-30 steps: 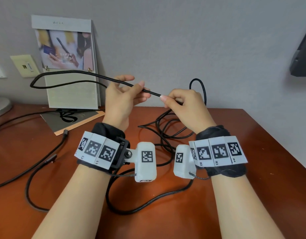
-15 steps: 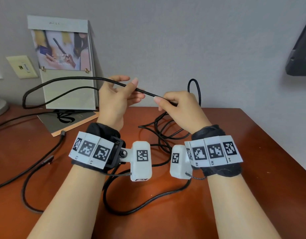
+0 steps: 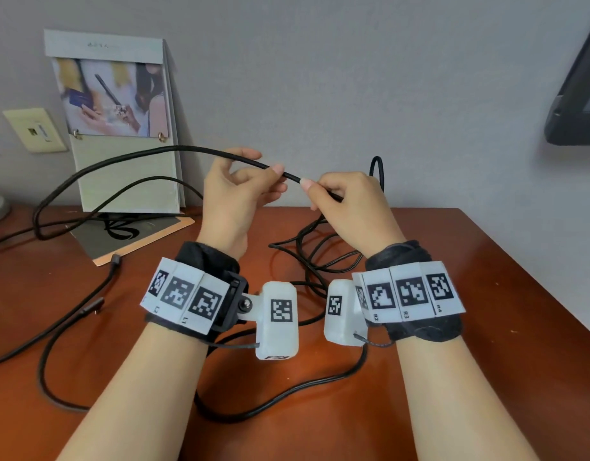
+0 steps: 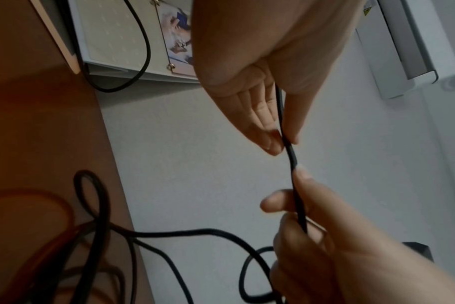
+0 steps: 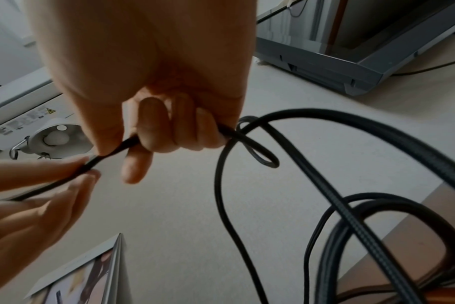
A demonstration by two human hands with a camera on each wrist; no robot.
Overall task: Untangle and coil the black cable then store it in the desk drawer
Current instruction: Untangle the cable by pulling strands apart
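Observation:
A long black cable [image 3: 292, 177] is stretched over the red-brown desk [image 3: 486, 294] between both raised hands. My left hand [image 3: 273, 171] pinches it between thumb and fingertips, as the left wrist view shows [image 4: 283, 142]. My right hand [image 3: 311, 188] grips it a short way to the right, with its fingers curled round it [image 5: 169, 131]. Left of my left hand, the cable sags in a long loop [image 3: 87, 181] down to the desk. Behind my right hand it drops into a tangle of loops [image 3: 320, 257]. More slack curves under my forearms [image 3: 287, 394].
A standing placard [image 3: 120, 128] leans against the wall at the back left, beside a wall plate [image 3: 34, 129]. A dark monitor [image 3: 579, 94] hangs at the right edge. Two cable plug ends [image 3: 115, 259] [image 3: 94, 304] lie on the left of the desk.
The loop left of my left hand has grown longer and sagged down toward the desk. Both hands keep their hold and stay close together.

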